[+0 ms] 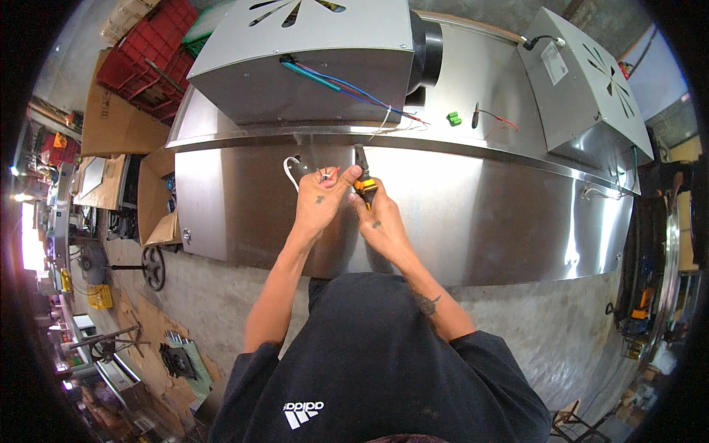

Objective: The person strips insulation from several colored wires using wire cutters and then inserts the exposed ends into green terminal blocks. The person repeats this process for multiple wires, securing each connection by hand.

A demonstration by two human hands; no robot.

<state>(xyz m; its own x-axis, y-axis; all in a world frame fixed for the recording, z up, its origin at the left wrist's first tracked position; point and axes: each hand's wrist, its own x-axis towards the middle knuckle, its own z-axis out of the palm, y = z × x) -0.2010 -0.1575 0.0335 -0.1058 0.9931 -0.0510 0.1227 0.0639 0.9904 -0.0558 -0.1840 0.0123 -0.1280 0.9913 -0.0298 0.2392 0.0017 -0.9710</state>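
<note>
In front of a stainless steel panel [458,214], my right hand [384,221] is closed around a yellow-and-black plier-like hand tool [366,186], its dark jaws pointing up and away from me. My left hand [319,207] is closed on a white cable [289,171] that comes from a dark opening in the panel. Red and white wire ends [331,174] poke out by the left fingers. The left thumb reaches across to the tool's side. Exactly how the wires lie against the jaws is hidden by my fingers.
Behind the panel stands a large grey metal box [317,81] with loose blue and red wires [362,96]. Green connectors [454,118] and a small dark tool [475,118] lie on the steel top. A second grey box [591,96] is at right; cardboard [122,122] and red crates [144,66] at left.
</note>
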